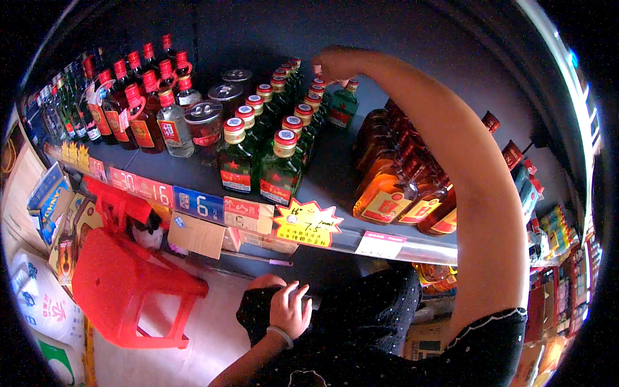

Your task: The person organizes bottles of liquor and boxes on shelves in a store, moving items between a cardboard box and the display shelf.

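Note:
My right hand (pixel 333 66) reaches to the back of the shelf, fingers down over the red-capped tops of small green glass bottles. Just beneath it, a green bottle (pixel 344 107) stands beside the right-hand row; whether my fingers grip this bottle or another cannot be told. Two rows of such bottles run back from the shelf's front, led by one green bottle (pixel 281 169) and another (pixel 236 159). My left hand (pixel 290 312) rests low near my lap, fingers spread, over a dark narrow object that is mostly hidden.
Amber flat bottles (pixel 387 196) stand to the right under my arm. Lidded jars (pixel 204 123) and red-capped bottles (pixel 143 126) fill the left. Price tags (pixel 307 223) line the shelf's front edge. A red plastic stool (pixel 116 285) stands on the floor at left, near cardboard boxes (pixel 196 233).

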`<state>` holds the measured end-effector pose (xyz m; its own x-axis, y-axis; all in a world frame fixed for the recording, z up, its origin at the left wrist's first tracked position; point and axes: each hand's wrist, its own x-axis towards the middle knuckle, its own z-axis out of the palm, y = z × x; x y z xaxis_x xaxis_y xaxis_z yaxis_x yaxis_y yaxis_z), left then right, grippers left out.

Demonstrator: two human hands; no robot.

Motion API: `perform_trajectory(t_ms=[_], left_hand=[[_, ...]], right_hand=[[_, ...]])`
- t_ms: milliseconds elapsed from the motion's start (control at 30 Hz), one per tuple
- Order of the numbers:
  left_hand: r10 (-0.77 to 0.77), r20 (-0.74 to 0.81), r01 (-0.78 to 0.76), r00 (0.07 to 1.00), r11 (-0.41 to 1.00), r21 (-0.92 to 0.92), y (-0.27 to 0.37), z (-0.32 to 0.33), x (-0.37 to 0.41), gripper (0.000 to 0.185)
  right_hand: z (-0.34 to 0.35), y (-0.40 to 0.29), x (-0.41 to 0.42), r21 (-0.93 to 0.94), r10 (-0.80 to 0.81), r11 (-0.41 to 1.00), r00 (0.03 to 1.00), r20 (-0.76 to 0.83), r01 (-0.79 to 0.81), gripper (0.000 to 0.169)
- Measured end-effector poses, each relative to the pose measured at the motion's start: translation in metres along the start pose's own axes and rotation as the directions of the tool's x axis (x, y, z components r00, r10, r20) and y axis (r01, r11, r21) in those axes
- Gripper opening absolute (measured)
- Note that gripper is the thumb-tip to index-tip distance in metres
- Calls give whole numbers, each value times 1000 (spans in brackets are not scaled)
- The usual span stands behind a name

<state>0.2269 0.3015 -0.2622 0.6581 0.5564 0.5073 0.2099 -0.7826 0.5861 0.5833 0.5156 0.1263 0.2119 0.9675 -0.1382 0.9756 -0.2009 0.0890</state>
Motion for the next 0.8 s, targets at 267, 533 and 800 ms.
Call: perform_trajectory(t_ms=[267, 533, 800], left_hand=[[-2, 22, 2, 1000, 1000, -21, -1, -8, 5, 44], [-1, 37, 4, 999, 997, -82, -2, -4, 9, 44], [-21, 31, 24, 999, 994, -104, -6, -7, 9, 42]], right_hand=[[-13, 36, -4, 111, 31, 993, 999, -40, -26, 39], [-3, 68, 4, -15, 205, 978, 954, 217, -207, 38], [-4, 40, 35, 89, 111, 988, 978, 179, -129, 31]])
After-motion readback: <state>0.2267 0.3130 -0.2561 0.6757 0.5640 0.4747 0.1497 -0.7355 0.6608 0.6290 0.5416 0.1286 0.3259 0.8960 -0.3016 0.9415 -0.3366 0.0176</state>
